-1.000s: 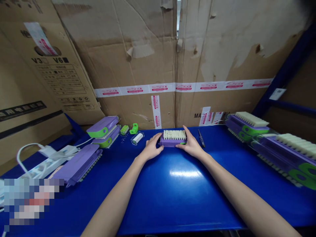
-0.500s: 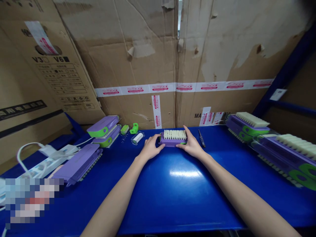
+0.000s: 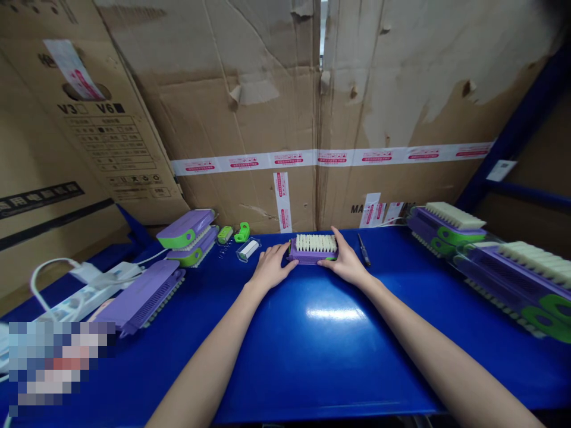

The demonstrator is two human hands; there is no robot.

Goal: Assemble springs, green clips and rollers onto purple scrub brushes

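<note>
A purple brush (image 3: 307, 255) with cream bristles facing up and a green part at its right end rests on the blue table, near the cardboard at the back. My left hand (image 3: 271, 265) grips its left end, thumb along the front side. My right hand (image 3: 347, 260) is closed round the right end, with its thumb on the front and its index finger pointing up beside the bristles. A slim dark screwdriver (image 3: 364, 249) lies just right of my right hand. Left of my left hand lies a clear piece with a white block (image 3: 248, 249).
Green parts (image 3: 242, 232) and small springs (image 3: 225, 248) lie at the back left. Purple brushes (image 3: 185, 229) are stacked at left, with another (image 3: 143, 291) before them. A white power strip (image 3: 93, 294) with cables stands far left. More bristled brushes (image 3: 455, 217) are stacked at right.
</note>
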